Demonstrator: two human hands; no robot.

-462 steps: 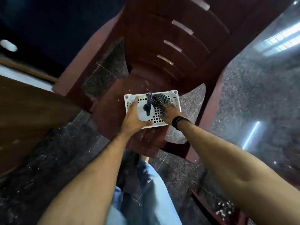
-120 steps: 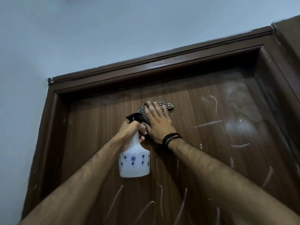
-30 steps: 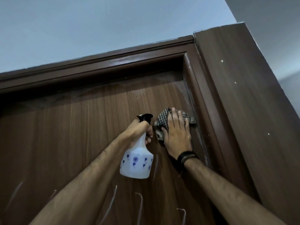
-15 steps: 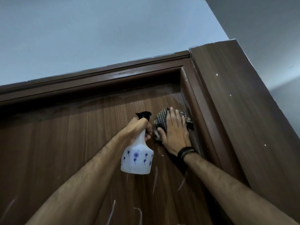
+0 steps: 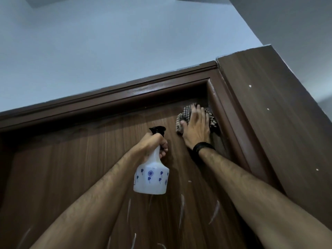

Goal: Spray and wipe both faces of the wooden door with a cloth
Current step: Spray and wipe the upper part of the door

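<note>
One spray bottle (image 5: 151, 178) gripped by left hand (image 5: 152, 143); right hand (image 5: 196, 129), fingers straight, presses one cloth (image 5: 185, 114) on door (image 5: 71, 168).

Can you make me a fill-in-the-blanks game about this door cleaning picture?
1. The left hand grips a white spray ____.
2. The right hand presses a checked ____ against the wooden door.
3. A black ____ circles the right wrist.
4. The cloth is near the door's top ____ corner.

Missing words: bottle; cloth; band; right
</note>
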